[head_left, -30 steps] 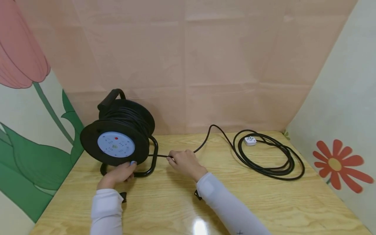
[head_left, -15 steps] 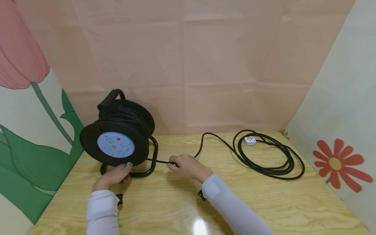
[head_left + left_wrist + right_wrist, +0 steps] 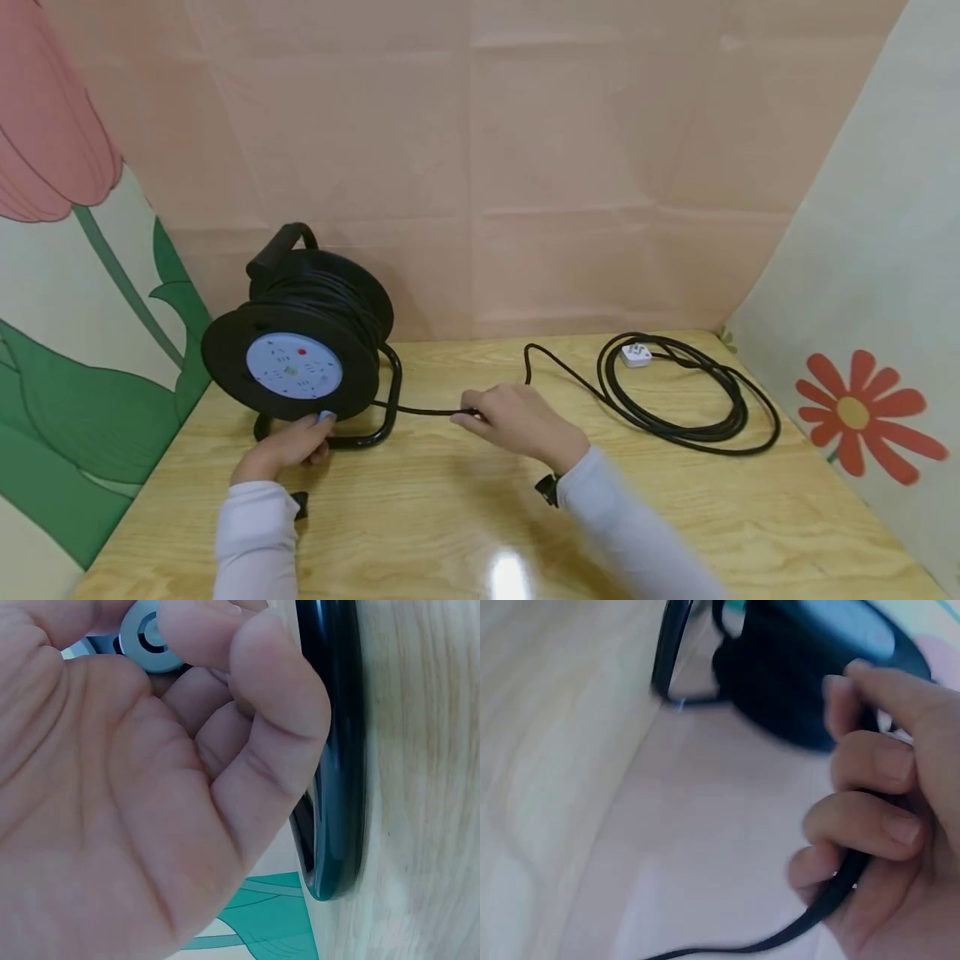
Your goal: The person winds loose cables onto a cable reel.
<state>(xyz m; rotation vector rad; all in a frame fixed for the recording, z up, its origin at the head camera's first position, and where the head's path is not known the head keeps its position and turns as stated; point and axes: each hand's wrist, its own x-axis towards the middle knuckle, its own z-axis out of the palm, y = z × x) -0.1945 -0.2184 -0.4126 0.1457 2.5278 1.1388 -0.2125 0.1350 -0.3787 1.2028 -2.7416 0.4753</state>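
1. Two hands working low at the cable reel [image 3: 300,346], standing upright on its black tube frame [image 3: 386,408] at about 9 o'clock on the wooden table [image 3: 465,517].
2. Left hand [image 3: 288,442] curling its fingers round a small grey knob [image 3: 150,634] at the reel's bottom rim, gripping it.
3. Right hand [image 3: 521,421] closing its fingers round the black cable [image 3: 420,410], holding it just off the reel toward 3 o'clock.
4. Running on from that fist, bending back toward 12 o'clock, then lying in loose loops [image 3: 690,396] at about 2 o'clock, with a white plug [image 3: 636,355] resting inside them.
5. Likely risking a snag: loops crossing one another, probably tightening into a knot or dragging the plug along under a hard pull.
6. Possibly tipping or sliding the reel, with sideways tension pulling against a light frame.
7. Leaving open tabletop from 4 to 7 o'clock; crowding by wall panels close behind at 12, and beside at 9 and 3 o'clock.
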